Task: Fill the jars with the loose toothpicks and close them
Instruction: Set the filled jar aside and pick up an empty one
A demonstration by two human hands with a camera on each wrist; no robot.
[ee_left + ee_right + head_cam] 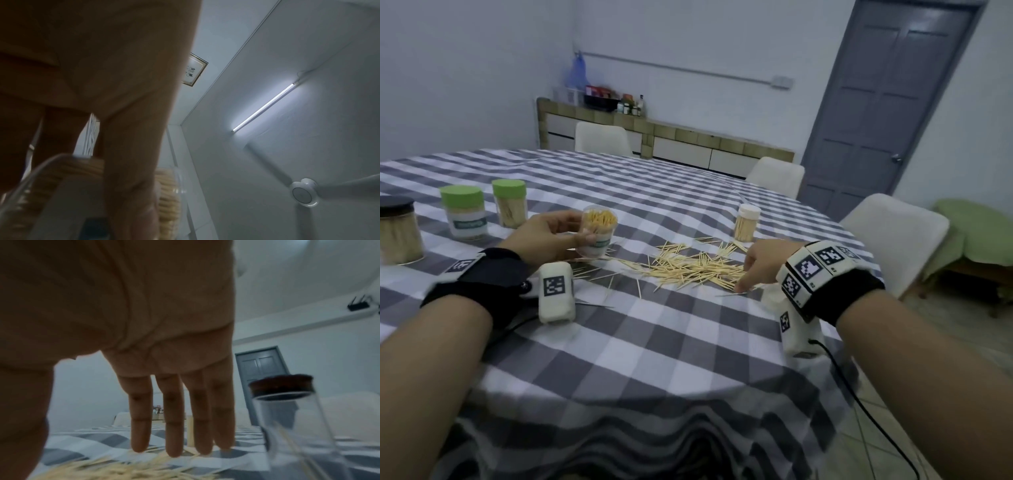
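Note:
My left hand (580, 228) grips an open clear jar (599, 233) packed with toothpicks, held tilted just above the checked tablecloth. In the left wrist view the left hand (123, 146) lies across that jar (170, 191). Loose toothpicks (695, 269) lie in a pile at the table's middle. My right hand (744, 274) reaches down onto the pile's right end. From the right wrist, the right hand (170, 443) has straight fingers whose tips touch the toothpicks (115, 467). I cannot see any toothpick gripped.
At the left stand a black-lidded jar (399, 233) and two green-lidded jars (464, 212) (510, 202). A pale-lidded jar (748, 222) stands behind the pile; a clear lidded jar (287, 418) is close to my right hand. White chairs (893, 236) ring the table.

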